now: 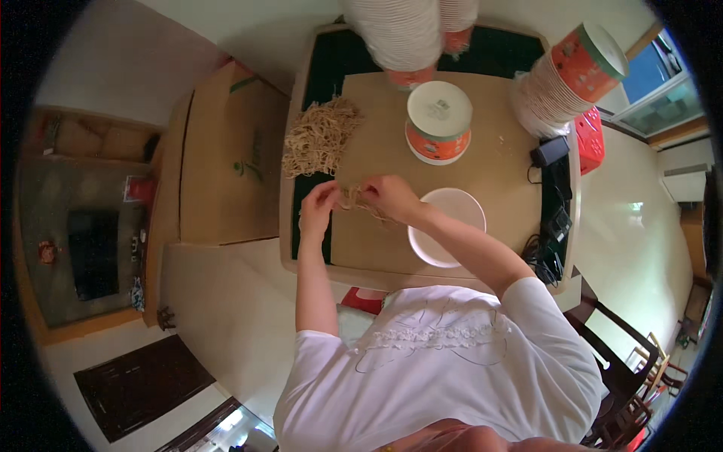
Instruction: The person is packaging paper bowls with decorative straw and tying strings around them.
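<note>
Both my hands are above the left half of the table, a short way apart. A small bunch of tan shredded-paper strands stretches between them. My left hand pinches one end, fingers closed. My right hand is closed on the other side of the bunch, with loose strands hanging below it. Beyond my left hand lies a tangled pile of the same tan strands. An open white paper tub stands beneath my right forearm, partly covered by it.
An upside-down orange-and-white tub stands mid-table on a cardboard sheet. Tall stacks of tubs in plastic rise at the back, and another stack leans at the right. Black adapters and cables line the right edge. A large carton stands left.
</note>
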Demonstrator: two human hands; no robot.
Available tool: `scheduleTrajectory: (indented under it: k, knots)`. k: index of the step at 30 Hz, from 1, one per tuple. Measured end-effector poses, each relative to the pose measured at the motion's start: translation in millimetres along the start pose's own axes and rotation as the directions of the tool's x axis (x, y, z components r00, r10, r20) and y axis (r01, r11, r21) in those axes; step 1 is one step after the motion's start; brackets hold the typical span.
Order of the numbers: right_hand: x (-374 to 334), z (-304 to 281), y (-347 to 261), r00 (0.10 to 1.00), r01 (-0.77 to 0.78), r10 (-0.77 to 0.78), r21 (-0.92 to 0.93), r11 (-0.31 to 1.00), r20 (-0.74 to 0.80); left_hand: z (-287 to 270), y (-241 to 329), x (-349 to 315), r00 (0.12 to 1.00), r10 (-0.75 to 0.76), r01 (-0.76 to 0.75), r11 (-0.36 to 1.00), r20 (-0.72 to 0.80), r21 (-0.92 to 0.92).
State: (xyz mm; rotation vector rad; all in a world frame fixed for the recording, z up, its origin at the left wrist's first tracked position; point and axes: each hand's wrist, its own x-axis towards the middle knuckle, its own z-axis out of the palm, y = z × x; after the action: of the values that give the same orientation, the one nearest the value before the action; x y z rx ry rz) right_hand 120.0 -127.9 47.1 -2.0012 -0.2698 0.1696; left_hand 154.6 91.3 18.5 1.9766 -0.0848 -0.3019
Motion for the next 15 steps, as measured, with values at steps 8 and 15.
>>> scheduleTrajectory:
  k: [8, 15]
  knots:
    - [-10, -6, -19, 0.992, 0.074, -0.076, -0.026, 0.997, -0.102, -27, -155, 20, 0.991, 0.13, -0.1, 0.83, -0.016, 0.548]
    - [-79, -91, 18, 0.879, -0.012, 0.258, 0.522, 0.853, -0.401, -33, -115, 19, 0.988, 0.007, -0.14, 0.417, 0.151, 0.898]
